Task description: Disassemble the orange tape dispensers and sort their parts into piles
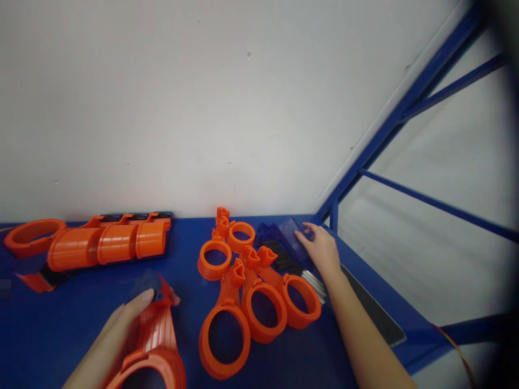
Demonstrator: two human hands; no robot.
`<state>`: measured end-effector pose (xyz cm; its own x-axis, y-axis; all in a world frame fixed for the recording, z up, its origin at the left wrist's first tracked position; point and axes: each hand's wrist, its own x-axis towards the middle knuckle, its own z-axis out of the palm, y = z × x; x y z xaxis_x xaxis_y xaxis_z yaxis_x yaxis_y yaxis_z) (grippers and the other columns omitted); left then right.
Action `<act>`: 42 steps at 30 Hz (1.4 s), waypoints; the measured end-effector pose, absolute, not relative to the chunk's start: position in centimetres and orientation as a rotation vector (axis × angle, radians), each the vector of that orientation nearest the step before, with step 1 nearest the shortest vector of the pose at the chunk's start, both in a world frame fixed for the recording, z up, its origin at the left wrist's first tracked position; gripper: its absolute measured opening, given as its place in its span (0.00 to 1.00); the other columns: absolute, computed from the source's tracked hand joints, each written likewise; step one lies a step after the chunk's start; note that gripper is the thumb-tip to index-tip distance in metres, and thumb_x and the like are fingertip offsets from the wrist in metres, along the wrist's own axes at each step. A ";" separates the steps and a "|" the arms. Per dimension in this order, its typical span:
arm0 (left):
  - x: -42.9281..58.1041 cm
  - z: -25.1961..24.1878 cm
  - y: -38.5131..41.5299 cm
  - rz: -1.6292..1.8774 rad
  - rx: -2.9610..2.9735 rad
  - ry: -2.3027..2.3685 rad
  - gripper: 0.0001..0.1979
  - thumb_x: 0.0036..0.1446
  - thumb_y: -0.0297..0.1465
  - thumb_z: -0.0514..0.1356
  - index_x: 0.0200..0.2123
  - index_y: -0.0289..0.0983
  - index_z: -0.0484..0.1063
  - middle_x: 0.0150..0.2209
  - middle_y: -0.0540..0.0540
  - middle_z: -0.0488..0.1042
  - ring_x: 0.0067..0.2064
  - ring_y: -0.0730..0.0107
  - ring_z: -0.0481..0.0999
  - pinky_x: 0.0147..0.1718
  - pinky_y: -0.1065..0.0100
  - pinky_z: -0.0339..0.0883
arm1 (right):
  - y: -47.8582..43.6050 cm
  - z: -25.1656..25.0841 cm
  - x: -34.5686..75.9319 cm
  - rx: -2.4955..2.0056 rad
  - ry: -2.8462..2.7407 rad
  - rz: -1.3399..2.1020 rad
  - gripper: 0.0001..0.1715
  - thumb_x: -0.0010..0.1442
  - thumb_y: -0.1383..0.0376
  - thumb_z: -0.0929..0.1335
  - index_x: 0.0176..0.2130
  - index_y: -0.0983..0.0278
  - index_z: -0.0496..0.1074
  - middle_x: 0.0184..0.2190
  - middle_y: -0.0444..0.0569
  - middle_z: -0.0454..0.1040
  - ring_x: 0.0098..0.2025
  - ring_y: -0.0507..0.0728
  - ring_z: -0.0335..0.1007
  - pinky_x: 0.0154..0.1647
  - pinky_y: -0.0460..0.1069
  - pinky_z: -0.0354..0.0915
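My left hand is wrapped round an orange tape dispenser with a large ring at its lower end and a dark part at its top. My right hand reaches to a dark blue box at the back right; its fingers are bent and apart over the box's right edge, with nothing seen between them. Small blue parts lie left of the box. Black pieces and silver rods lie in front of it.
Several orange ringed frames lie mid-table. At the left, a row of orange dispensers stands beside another ringed one. A black flat panel is under my right forearm. Blue metal bars rise at the right.
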<state>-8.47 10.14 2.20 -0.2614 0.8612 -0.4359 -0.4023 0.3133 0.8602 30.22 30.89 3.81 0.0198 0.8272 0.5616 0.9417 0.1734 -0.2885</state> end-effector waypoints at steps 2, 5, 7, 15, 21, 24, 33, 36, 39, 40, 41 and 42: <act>-7.7 2.8 9.7 1.257 0.454 1.222 0.24 0.37 0.49 0.66 0.31 0.35 0.76 0.26 0.44 0.81 0.24 0.63 0.75 0.24 0.67 0.65 | 30.9 4.0 30.2 -1.633 -1.813 -0.238 0.24 0.57 0.50 0.65 0.45 0.65 0.72 0.33 0.49 0.74 0.29 0.57 0.68 0.35 0.52 0.64; -6.9 3.6 9.2 1.248 0.489 1.278 0.23 0.41 0.49 0.65 0.33 0.35 0.75 0.25 0.45 0.81 0.24 0.63 0.75 0.24 0.67 0.64 | 30.5 4.8 29.9 -1.561 -1.782 -0.284 0.27 0.58 0.49 0.63 0.46 0.67 0.71 0.33 0.52 0.73 0.31 0.59 0.67 0.36 0.55 0.64; -6.7 4.2 9.0 1.256 0.500 1.328 0.22 0.44 0.48 0.65 0.33 0.35 0.75 0.24 0.45 0.80 0.25 0.62 0.76 0.26 0.66 0.66 | 29.9 5.7 29.3 -1.485 -1.794 -0.320 0.26 0.61 0.51 0.61 0.46 0.67 0.70 0.34 0.54 0.73 0.34 0.61 0.67 0.40 0.57 0.64; -6.4 5.6 8.2 1.267 0.437 1.268 0.24 0.54 0.49 0.55 0.39 0.34 0.76 0.27 0.44 0.81 0.32 0.56 0.80 0.35 0.60 0.71 | 23.9 10.1 21.9 -0.934 -2.275 -0.057 0.10 0.64 0.62 0.62 0.40 0.59 0.72 0.38 0.49 0.75 0.42 0.59 0.70 0.45 0.54 0.65; -5.9 6.1 8.0 1.292 0.594 1.366 0.18 0.52 0.43 0.61 0.42 0.40 0.77 0.48 0.45 0.80 0.50 0.54 0.75 0.54 0.57 0.63 | 17.4 10.3 14.5 -0.643 -2.399 0.290 0.14 0.63 0.68 0.64 0.49 0.59 0.68 0.42 0.50 0.74 0.46 0.59 0.69 0.46 0.54 0.66; -5.3 6.5 7.9 1.262 0.662 1.348 0.17 0.50 0.43 0.63 0.40 0.41 0.78 0.49 0.45 0.79 0.56 0.52 0.71 0.57 0.58 0.60 | 15.5 9.3 12.9 -0.727 -2.433 0.401 0.23 0.57 0.63 0.70 0.52 0.61 0.66 0.43 0.52 0.74 0.45 0.61 0.69 0.44 0.55 0.67; -5.2 6.0 7.8 1.243 0.884 1.207 0.15 0.46 0.40 0.67 0.37 0.41 0.77 0.35 0.48 0.80 0.44 0.55 0.77 0.43 0.61 0.70 | 14.7 7.9 12.5 -0.755 -2.426 0.704 0.15 0.56 0.59 0.70 0.42 0.61 0.69 0.37 0.48 0.72 0.38 0.58 0.68 0.37 0.51 0.64; -5.3 5.2 7.7 1.165 0.909 1.213 0.14 0.46 0.42 0.67 0.36 0.42 0.76 0.26 0.51 0.77 0.32 0.61 0.78 0.28 0.68 0.71 | 14.7 8.0 12.5 -0.762 -2.387 0.708 0.11 0.54 0.61 0.70 0.39 0.61 0.69 0.34 0.46 0.71 0.35 0.57 0.67 0.35 0.50 0.63; -5.3 4.7 7.7 1.105 0.930 1.197 0.17 0.50 0.45 0.63 0.40 0.41 0.75 0.22 0.53 0.72 0.19 0.71 0.70 0.17 0.72 0.64 | 14.8 8.2 12.6 -0.817 -2.399 0.727 0.08 0.53 0.67 0.69 0.36 0.61 0.68 0.30 0.44 0.69 0.32 0.55 0.66 0.33 0.49 0.62; -5.3 4.7 7.7 1.089 0.942 1.191 0.18 0.51 0.45 0.62 0.41 0.40 0.74 0.22 0.54 0.71 0.16 0.75 0.67 0.14 0.73 0.61 | 14.9 8.3 12.6 -0.825 -2.401 0.737 0.08 0.52 0.68 0.69 0.35 0.61 0.67 0.30 0.43 0.69 0.32 0.54 0.66 0.32 0.48 0.61; -5.3 4.8 7.6 1.070 0.954 1.183 0.19 0.52 0.46 0.61 0.43 0.40 0.73 0.22 0.55 0.70 0.14 0.77 0.64 0.12 0.74 0.59 | 14.9 8.3 12.5 -0.828 -2.401 0.745 0.09 0.51 0.69 0.69 0.35 0.61 0.67 0.30 0.43 0.68 0.32 0.54 0.66 0.32 0.48 0.61; -5.3 4.9 7.6 1.047 0.966 1.174 0.20 0.53 0.46 0.60 0.44 0.39 0.73 0.21 0.56 0.69 0.13 0.79 0.61 0.11 0.76 0.57 | 14.9 8.4 12.5 -0.826 -2.404 0.751 0.09 0.51 0.69 0.69 0.35 0.62 0.67 0.30 0.43 0.68 0.32 0.54 0.65 0.32 0.48 0.61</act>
